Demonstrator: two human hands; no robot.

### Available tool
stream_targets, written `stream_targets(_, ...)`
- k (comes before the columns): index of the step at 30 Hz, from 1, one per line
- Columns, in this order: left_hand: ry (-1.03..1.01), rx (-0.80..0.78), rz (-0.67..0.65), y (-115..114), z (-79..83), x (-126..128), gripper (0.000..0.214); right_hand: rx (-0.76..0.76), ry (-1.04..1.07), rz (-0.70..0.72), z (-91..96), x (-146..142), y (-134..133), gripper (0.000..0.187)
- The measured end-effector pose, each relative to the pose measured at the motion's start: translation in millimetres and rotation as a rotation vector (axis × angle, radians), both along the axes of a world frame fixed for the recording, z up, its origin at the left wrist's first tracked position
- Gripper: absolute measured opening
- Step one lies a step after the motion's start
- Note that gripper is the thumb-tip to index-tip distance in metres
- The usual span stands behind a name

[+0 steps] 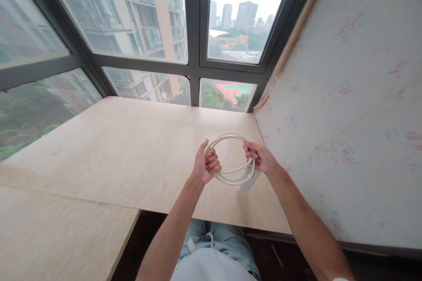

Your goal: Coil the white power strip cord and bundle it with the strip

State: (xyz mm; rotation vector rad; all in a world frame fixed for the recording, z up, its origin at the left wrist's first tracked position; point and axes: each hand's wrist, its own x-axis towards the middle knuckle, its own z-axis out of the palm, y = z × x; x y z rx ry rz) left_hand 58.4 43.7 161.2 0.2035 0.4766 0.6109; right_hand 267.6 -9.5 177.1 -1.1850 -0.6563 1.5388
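A white cable is wound into a loop of several turns and held up over the wooden desk. My left hand is closed round the loop's left side. My right hand is closed round its right side. A white block-shaped piece, probably a plug or adapter, hangs from the coil just below my right hand. Both hands are near the desk's right end, close to the wall.
A pale wall panel with faint pink marks rises at the right. Large dark-framed windows run along the back and left. A second wooden surface juts forward at lower left. My lap shows below the desk edge.
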Motion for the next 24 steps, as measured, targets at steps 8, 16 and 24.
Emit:
stream_targets(8, 0.073, 0.073, 0.134, -3.7, -24.7, 44.1, 0.047, 0.019, 0.146, -0.081, -17.1, 17.5, 4.7, 0.033)
stream_targets(16, 0.223, 0.111, 0.238, 3.1, -56.0, 101.8, 0.045, 0.095, 0.16, -0.165, -37.1, 45.2, 11.8, 0.033)
stream_targets(24, 0.327, 0.113, 0.246, 14.2, -65.8, 143.3, 0.04, 0.067, -0.121, -0.365, -69.4, 82.0, 16.3, 0.039)
